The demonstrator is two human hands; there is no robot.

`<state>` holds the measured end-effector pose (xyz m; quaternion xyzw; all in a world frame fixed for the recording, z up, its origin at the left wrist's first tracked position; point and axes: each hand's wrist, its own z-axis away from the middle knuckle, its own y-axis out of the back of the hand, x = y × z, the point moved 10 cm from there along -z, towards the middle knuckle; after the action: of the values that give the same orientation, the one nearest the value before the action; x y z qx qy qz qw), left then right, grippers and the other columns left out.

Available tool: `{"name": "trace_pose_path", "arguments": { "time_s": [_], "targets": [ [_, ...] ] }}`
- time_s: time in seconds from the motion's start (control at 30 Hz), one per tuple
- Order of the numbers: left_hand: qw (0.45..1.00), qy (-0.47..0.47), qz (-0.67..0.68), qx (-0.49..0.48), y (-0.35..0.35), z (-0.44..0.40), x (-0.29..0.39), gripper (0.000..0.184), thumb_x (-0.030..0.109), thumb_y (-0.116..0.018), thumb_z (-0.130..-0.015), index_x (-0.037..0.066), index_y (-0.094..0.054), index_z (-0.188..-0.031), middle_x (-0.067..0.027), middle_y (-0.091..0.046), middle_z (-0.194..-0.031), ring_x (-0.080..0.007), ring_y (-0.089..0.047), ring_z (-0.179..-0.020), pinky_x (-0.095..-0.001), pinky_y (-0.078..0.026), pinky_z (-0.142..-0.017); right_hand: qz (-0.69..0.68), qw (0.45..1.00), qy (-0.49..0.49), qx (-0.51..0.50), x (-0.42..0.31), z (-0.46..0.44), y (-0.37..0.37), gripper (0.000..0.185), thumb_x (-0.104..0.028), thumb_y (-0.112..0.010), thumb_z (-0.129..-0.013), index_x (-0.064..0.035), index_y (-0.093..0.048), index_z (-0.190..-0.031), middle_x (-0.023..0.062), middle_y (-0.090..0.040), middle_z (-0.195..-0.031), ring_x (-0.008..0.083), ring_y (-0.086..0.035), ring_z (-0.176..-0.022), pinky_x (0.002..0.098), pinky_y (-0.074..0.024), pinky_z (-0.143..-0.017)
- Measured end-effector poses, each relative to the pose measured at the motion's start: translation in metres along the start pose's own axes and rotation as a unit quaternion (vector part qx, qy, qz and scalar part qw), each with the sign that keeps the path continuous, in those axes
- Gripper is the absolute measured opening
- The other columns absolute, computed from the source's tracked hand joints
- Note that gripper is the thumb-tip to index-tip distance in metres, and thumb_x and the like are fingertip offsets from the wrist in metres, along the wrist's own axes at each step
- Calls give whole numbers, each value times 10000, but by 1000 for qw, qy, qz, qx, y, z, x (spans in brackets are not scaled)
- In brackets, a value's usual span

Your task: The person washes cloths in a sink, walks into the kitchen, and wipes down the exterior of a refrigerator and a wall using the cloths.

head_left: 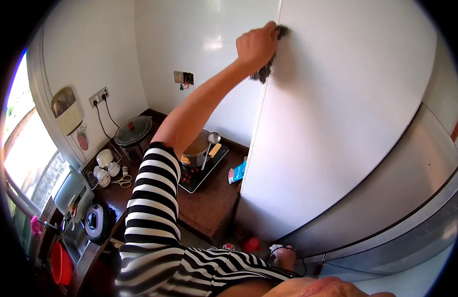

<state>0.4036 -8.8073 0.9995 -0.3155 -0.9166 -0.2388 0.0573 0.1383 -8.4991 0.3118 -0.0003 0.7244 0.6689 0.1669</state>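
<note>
My left hand (257,45) is raised high, its fingers closed around a dark grey, ragged cloth (262,73). The cloth is pressed at the vertical edge of a large white panel (338,99); some of it shows above the fingertips and some hangs below the hand. Low down, near the foot of the panel, what looks like my right hand (287,257) is partly visible beside a crumpled whitish thing and a dark cord. Its fingers cannot be made out.
Below my arm, a pot (195,148) with a ladle (211,141) stands on an induction cooker (192,179). Nearby are a blue packet (237,172), a lidded cooker (133,131), scissors (124,181) and a cup rack (88,173). A red basin (60,262) sits lower left, by the sink.
</note>
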Motion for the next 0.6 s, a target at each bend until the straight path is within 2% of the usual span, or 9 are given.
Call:
{"name": "trace_pose_path", "arguments": {
  "time_s": [0.07, 0.2, 0.33, 0.4, 0.5, 0.6],
  "targets": [
    [1000, 18, 5, -11, 3, -9, -1, 215, 350, -427, -912, 150, -500, -891, -88, -603, -642, -319, -579, -634, -417, -425, -538, 2, 1000, 10, -7, -2, -15, -4, 215, -235, -609, -678, -120, -659, -852, 123, -563, -856, 324, -513, -816, 424, -449, -670],
    [1000, -9, -9, -24, -7, 9, 6, 226, 360, -417, -911, 154, -509, -906, -87, -607, -657, -318, -580, -642, -413, -434, -560, -21, 1000, -2, -15, -23, -21, 13, 222, -273, -596, -706, -130, -652, -866, 105, -573, -884, 325, -505, -864, 431, -452, -679],
    [1000, 9, -5, 0, 4, -6, 0, 255, 393, -427, -901, 160, -529, -898, -87, -624, -693, -311, -600, -693, -427, -439, -580, -19, 995, -17, -95, -13, -23, -32, 237, -312, -587, -726, -140, -657, -873, 91, -582, -909, 336, -512, -893, 439, -454, -718],
    [999, 37, 17, -17, 7, -16, -7, 272, 409, -430, -891, 159, -538, -899, -95, -630, -730, -329, -597, -711, -429, -438, -598, -46, 990, -56, -122, -23, -15, -8, 237, -315, -580, -735, -143, -661, -877, 83, -590, -906, 341, -525, -885, 450, -454, -734],
    [1000, 8, 25, -13, -5, -1, -7, 259, 405, -439, -893, 157, -514, -894, -95, -612, -699, -328, -586, -683, -434, -434, -582, -33, 997, -59, -37, -13, -13, -6, 210, -278, -557, -736, -150, -665, -863, 92, -601, -835, 329, -548, -818, 463, -444, -726],
    [999, 7, 13, -40, -17, 20, -7, 204, 356, -465, -894, 155, -491, -872, -82, -592, -639, -317, -572, -624, -416, -422, -525, -1, 998, -3, -58, -11, -4, -9, 187, -252, -550, -726, -141, -663, -827, 96, -600, -786, 315, -553, -791, 464, -432, -720]
  ]
}}
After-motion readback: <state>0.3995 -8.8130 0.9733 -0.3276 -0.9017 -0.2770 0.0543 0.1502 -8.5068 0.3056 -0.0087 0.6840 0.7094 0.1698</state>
